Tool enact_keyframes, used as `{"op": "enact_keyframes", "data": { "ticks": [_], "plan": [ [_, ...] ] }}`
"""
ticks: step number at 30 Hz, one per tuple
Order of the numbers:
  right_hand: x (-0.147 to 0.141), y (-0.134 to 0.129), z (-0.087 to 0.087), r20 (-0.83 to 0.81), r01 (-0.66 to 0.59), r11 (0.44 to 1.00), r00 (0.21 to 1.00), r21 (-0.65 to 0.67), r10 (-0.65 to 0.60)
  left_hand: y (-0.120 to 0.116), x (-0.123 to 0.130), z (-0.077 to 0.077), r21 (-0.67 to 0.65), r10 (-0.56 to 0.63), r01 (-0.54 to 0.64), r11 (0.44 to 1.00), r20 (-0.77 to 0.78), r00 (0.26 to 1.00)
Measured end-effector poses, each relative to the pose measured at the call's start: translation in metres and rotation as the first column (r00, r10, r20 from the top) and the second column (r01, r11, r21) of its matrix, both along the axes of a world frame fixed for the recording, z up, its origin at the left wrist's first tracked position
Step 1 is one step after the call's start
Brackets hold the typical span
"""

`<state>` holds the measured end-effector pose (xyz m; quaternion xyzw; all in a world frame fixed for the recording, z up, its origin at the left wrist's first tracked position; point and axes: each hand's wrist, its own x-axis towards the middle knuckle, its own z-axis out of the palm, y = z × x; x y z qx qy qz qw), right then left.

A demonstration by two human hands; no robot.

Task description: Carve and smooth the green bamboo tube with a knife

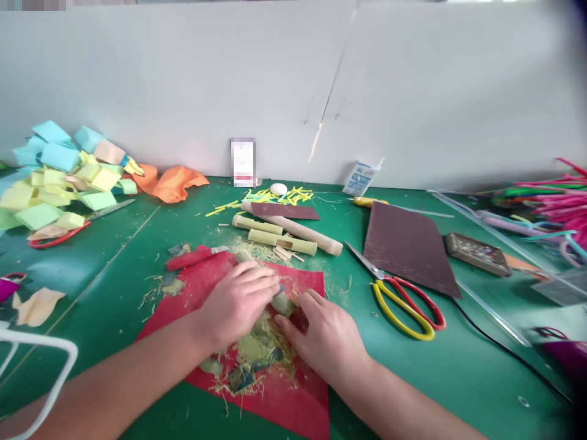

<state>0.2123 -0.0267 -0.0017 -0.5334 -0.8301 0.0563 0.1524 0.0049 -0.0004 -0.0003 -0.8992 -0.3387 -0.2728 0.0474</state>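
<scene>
Green table [458,379], red sheet [312,397] atop, meets pale wall [183,91]

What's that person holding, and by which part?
Seemingly a greenish piece, mostly hidden: the right hand holds its right end; the left hand lies over it, grip unclear.

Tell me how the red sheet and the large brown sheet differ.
The red sheet is bright red; the brown sheet is dark and dull.
The red sheet lies under the left hand and right hand, while the brown sheet lies off to the right, by the scissors.
The red sheet bears scraps and shavings; the brown sheet shows only faint pale specks.
Both lie on the green table.
</scene>
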Motion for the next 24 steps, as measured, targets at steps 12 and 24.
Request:
{"op": "enact_keyframes", "data": {
  "ticks": [12, 24],
  "plan": [
    [0.0033, 0.001, -0.0041, -0.035, 0.027, 1.0, 0.999, 0.01, -0.026, 0.0006, 0.0002, 0.0016, 0.084, 0.195, -0.193, 0.978, -0.013, 0.981],
    [0.0048, 0.0015, -0.0049, -0.096, 0.006, 1.0, 0.995, -0.027, -0.008, -0.0021, -0.0031, 0.0013, 0.005, 0.0, 0.0, 1.0, -0.038, 0.999]
  ]
}}
